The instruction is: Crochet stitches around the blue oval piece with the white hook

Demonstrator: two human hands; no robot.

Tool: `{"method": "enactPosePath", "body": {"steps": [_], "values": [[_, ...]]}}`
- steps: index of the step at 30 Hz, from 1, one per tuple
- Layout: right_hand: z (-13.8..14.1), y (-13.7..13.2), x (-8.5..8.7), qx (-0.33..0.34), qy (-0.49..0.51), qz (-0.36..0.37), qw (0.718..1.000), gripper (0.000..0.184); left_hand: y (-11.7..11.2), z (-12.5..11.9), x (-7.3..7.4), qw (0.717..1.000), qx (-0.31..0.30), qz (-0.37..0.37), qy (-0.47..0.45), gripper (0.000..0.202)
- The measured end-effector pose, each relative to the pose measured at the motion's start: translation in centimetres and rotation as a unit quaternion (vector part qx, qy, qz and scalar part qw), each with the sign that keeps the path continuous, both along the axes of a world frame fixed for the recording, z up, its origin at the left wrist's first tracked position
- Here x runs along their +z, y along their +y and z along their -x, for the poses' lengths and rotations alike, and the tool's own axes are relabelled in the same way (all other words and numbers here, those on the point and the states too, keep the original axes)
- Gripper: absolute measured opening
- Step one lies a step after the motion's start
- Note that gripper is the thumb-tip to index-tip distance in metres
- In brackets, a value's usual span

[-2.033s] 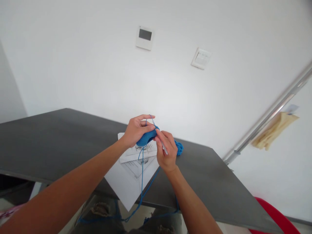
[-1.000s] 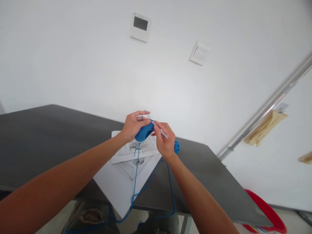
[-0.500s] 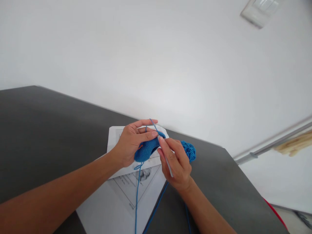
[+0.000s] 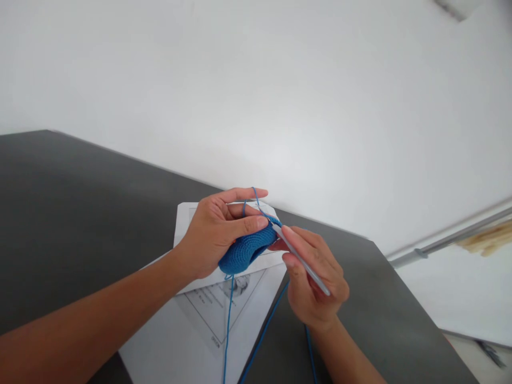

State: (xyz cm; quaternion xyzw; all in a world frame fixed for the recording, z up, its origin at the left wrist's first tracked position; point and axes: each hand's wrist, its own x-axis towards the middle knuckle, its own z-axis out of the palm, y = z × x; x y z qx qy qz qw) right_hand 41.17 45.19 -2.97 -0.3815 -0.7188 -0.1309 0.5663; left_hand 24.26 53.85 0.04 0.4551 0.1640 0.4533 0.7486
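Note:
A blue crochet piece [image 4: 245,250], rounded and hollow, is pinched at its upper edge by my left hand [image 4: 218,229], thumb in front. Blue yarn [image 4: 256,196] loops over the raised, stretched index finger of that hand and runs down to the piece. My right hand [image 4: 320,274] grips a grey-handled crochet hook [image 4: 306,262] like a pen. The hook's tip meets the edge of the piece right beside my left thumb. From the bottom of the piece a yarn tail [image 4: 229,325] hangs toward me.
Printed paper sheets [image 4: 188,333] lie beneath my hands on the dark grey table [image 4: 100,213]. Another yarn strand [image 4: 266,328] runs across the table. Behind stands a white wall [image 4: 240,96]; a grey pipe [image 4: 444,242] runs along it at the right.
My right hand has shifted right and turned, showing more of the hook's handle. The piece has moved slightly right with my left hand. The yarn ball behind my right hand is now hidden.

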Motion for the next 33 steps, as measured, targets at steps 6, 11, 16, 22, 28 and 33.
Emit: {"method": "enactPosePath", "body": {"steps": [6,11,16,22,28,33], "values": [[-0.4,0.0,0.6,0.039,0.01,0.039,0.998,0.049,0.3,0.4,0.2,0.995,0.043,-0.06,0.062,0.046],[-1.1,0.0,0.8,0.033,-0.033,0.026,0.999,0.049,0.5,0.5,0.4,0.99,0.06,-0.08,0.102,0.045],[-2.1,-0.1,1.3,0.029,-0.088,0.021,0.995,0.053,0.9,0.6,0.4,0.982,0.063,-0.102,0.146,0.047],[-3.0,-0.3,2.2,0.037,-0.153,0.033,0.987,0.05,1.2,0.6,0.1,0.966,0.061,-0.139,0.21,0.05],[-3.4,-0.8,2.7,0.025,-0.21,0.044,0.977,0.047,1.0,0.7,-0.1,0.955,0.071,-0.163,0.239,0.043],[-3.6,-1.2,2.8,0.025,-0.215,0.051,0.975,0.046,1.2,0.7,-0.1,0.947,0.085,-0.184,0.25,0.04]]}}
